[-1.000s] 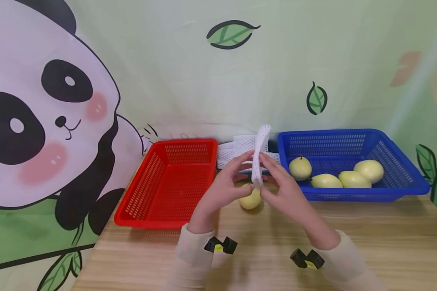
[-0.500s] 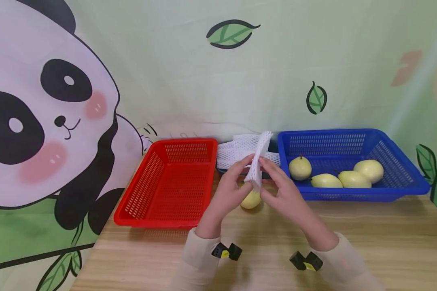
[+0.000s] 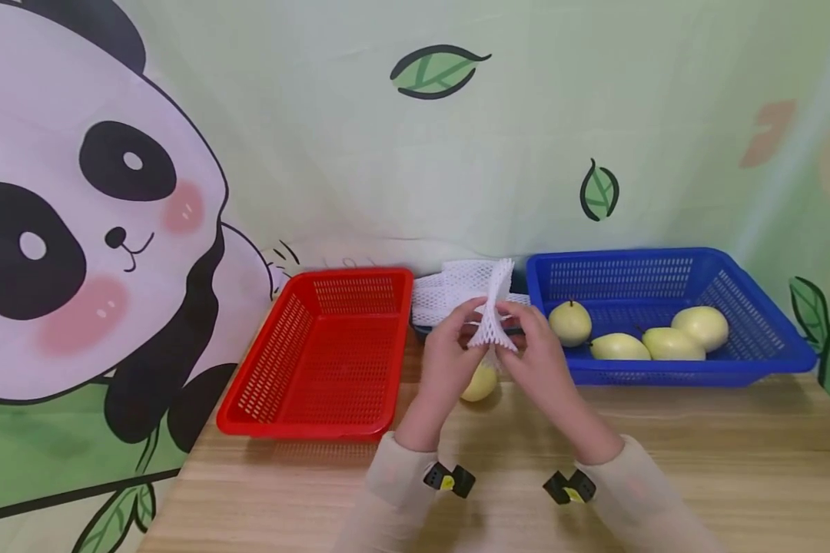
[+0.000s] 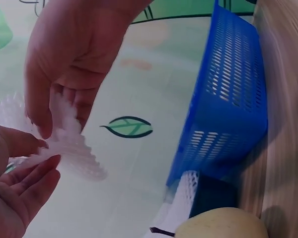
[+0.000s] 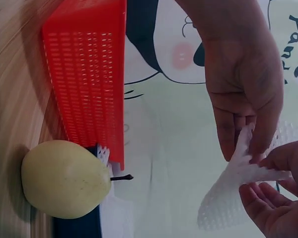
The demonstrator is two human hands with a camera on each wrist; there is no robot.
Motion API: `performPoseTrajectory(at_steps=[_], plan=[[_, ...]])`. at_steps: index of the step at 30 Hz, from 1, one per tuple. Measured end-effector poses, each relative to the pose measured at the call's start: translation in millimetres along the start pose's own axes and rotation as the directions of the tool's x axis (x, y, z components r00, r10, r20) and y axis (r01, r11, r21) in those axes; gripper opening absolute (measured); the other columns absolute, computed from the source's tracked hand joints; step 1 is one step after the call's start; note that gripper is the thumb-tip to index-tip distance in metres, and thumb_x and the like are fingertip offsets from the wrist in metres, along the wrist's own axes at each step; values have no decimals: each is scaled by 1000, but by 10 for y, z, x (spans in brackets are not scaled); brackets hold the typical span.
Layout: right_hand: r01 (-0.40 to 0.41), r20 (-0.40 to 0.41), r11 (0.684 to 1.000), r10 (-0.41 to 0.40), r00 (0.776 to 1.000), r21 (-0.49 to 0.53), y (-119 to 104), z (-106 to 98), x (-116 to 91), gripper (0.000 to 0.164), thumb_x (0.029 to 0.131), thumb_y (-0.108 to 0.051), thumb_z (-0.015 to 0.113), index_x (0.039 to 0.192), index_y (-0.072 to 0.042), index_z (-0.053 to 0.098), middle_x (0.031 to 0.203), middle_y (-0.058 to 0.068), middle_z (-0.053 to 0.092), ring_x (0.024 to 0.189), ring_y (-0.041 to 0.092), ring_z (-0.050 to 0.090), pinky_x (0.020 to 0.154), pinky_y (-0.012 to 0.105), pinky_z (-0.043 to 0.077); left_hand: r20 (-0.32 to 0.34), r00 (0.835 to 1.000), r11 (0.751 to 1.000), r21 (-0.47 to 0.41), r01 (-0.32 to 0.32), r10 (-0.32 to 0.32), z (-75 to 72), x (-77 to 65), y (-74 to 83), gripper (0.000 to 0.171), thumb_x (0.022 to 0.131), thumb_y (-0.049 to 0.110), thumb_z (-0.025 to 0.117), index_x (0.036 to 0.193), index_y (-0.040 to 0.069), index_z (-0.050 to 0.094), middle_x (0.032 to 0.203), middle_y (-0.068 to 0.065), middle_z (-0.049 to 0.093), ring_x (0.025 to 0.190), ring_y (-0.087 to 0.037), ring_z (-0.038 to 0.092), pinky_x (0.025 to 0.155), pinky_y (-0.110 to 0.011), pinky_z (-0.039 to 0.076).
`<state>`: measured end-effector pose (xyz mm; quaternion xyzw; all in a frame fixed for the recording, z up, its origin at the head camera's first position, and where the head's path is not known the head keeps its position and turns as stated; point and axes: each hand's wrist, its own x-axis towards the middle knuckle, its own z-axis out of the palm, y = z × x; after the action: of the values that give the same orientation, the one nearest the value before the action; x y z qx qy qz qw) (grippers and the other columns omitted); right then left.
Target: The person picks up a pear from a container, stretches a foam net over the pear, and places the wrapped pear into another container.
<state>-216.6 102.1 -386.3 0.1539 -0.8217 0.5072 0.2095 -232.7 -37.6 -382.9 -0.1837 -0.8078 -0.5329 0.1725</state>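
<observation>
My left hand (image 3: pixel 449 357) and my right hand (image 3: pixel 541 355) both pinch a white foam fruit net (image 3: pixel 494 326) between thumbs and fingers, held up above the table. Its lower end flares open toward me while its middle is drawn narrow. In the right wrist view, the net (image 5: pixel 221 198) spreads out below the fingertips. A pale yellow pear (image 3: pixel 480 384) stands on the table just under the hands, partly hidden by them. Its dark stem shows in the right wrist view, where the pear (image 5: pixel 64 178) is apart from the net.
A red basket (image 3: pixel 318 430) stands at the left with nothing seen in it. At the right, a blue basket (image 3: pixel 678 374) holds several pears (image 3: pixel 674 343). Between them, behind the hands, white foam nets (image 3: pixel 439 299) lie in a dark container. A printed cloth hangs behind.
The net has turned and its lower end has spread wider toward me. My left hand has moved right, closer to my right hand. The baskets have stayed put.
</observation>
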Motion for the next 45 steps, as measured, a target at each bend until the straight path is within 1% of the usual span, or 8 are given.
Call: performPoseTrajectory(at_steps=[12,20,22,28,31,34,40,45], plan=[[-130,-162,991,130,978,8,232,-29,71,47,86,14,46,129,6,62,117,25,64,113,37,60,89,22,45,-239,969,995,62,79,-62,-89,12,-162,39,84,-12,64,120,0,68,99,-19,69,90,-28,64,80,-32,58],[-227,-136,964,245,960,137,318,-35,46,41,93,10,46,132,6,59,125,26,63,109,22,56,86,10,41,-280,939,973,-171,156,-200,-178,19,-234,41,84,-12,52,120,-4,69,108,-25,71,86,-20,65,66,-20,52],[-258,-135,950,283,950,178,331,-33,47,39,94,10,47,130,6,60,121,25,63,98,13,57,79,9,43,-244,924,922,-328,208,-295,-202,19,-223,41,85,-13,50,121,-7,68,110,-24,72,81,-13,64,59,-17,51],[-362,-66,874,403,913,325,339,-47,71,38,91,9,47,126,8,63,95,-4,65,62,0,52,58,14,47,-64,871,665,-674,322,-487,-279,22,-195,35,94,-12,52,127,-15,60,96,-1,70,72,-6,64,57,-16,55],[-418,5,814,455,891,402,343,-62,76,41,91,11,46,129,10,61,86,-17,62,54,2,48,52,16,44,42,869,620,-684,385,-493,-323,7,-190,35,96,-11,50,129,-17,57,93,4,69,73,-6,66,64,-16,58],[-462,71,742,493,867,487,355,-72,80,44,89,14,44,131,12,57,83,-19,63,51,2,45,49,15,42,111,885,688,-587,426,-453,-387,-9,-178,34,95,-8,53,127,-16,60,97,-1,72,76,-6,68,74,-19,61],[-499,264,593,441,858,632,398,-179,61,40,98,12,40,119,-14,62,93,-17,66,72,-3,62,64,11,54,210,937,935,-162,316,-280,-523,23,-114,31,91,-1,61,121,-6,70,114,-23,74,83,-11,66,79,-22,59],[-498,379,470,329,865,728,391,-277,51,49,105,6,35,106,-30,67,104,-14,69,93,-2,70,83,12,58,389,904,973,207,101,-177,-639,97,-14,29,95,6,63,122,4,74,120,-14,75,90,-18,60,76,-16,51]])
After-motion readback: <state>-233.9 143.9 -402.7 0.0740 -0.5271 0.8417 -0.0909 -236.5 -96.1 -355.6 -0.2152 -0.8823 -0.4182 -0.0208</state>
